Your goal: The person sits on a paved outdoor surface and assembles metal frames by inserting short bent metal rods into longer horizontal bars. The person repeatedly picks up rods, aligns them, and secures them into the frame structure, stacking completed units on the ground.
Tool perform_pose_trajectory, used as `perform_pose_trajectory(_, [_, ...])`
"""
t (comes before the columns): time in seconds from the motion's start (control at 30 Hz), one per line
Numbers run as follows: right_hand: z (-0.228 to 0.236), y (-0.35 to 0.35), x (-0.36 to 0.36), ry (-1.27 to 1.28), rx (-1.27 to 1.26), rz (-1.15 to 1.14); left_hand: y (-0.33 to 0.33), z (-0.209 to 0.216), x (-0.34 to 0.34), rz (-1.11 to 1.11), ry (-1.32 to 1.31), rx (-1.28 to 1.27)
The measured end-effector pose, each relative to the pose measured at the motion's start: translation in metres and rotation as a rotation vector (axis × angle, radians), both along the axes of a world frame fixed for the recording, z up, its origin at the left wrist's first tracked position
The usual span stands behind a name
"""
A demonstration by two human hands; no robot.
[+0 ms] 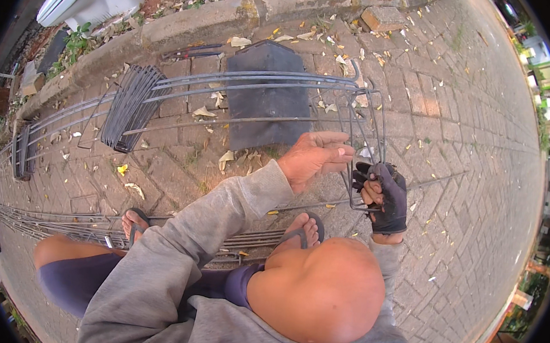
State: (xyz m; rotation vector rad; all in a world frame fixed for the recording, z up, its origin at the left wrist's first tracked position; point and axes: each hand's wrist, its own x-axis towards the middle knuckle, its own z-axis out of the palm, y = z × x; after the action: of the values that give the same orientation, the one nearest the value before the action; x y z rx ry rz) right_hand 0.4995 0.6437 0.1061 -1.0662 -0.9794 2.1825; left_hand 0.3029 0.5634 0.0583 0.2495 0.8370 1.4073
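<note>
My right hand [385, 195], in a dark fingerless glove, has its fingers curled around the lower part of a rectangular steel stirrup [365, 208]. The stirrup stands around the right ends of several long steel rods [262, 77], close to their hooked tips. Just left of it is my bare left hand [317, 158], fingers stretched to the right and near the stirrup's side; whether they touch it I cannot tell. Farther left, a thick bundle of stirrups [133, 107] hangs on the same rods. Another small group of stirrups [23, 151] sits at the far left.
A black sheet [269, 123] lies under the rods on brick paving strewn with dry leaves. More long rods [238, 240] run on the ground by my sandalled feet. Beyond is a concrete kerb [195, 29], with a loose brick [382, 18] and a white toilet-like fixture [105, 0].
</note>
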Motion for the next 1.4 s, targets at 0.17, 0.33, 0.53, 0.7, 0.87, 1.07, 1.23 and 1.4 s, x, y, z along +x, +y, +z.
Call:
perform_pose_trajectory(0.17, [-0.005, 0.111, -0.014, -0.373, 0.651, 0.061, -0.043, -0.027, -0.038, -0.096, 0.019, -0.117])
perform_pose_trajectory(0.33, [-0.047, 0.228, -0.074, -0.73, 1.866, 0.303, -0.056, -0.053, -0.02, 0.001, 0.043, -0.295])
perform_pose_trajectory(0.53, [-0.085, 0.262, -0.098, -0.931, 2.081, 0.875, -0.067, -0.077, -0.02, 0.122, -0.022, -0.389])
perform_pose_trajectory(0.7, [-0.104, 0.283, -0.08, -0.986, 1.92, 0.908, -0.078, -0.1, -0.041, 0.484, -0.081, -0.49])
perform_pose_trajectory(0.87, [-0.125, 0.297, -0.049, -0.744, 0.918, 0.772, -0.117, -0.12, -0.086, 0.245, -0.036, -0.407])
perform_pose_trajectory(1.07, [-0.159, 0.268, -0.042, -0.501, 0.836, 0.621, -0.156, -0.164, -0.16, 0.872, -0.299, -0.377])
perform_pose_trajectory(1.23, [-0.164, 0.207, -0.029, -0.382, 0.769, 0.52, -0.165, -0.173, -0.215, 1.219, -0.195, -0.311])
perform_pose_trajectory(1.4, [-0.142, 0.157, -0.031, -0.566, 0.83, 0.353, -0.152, -0.162, -0.237, 1.298, -0.259, -0.132])
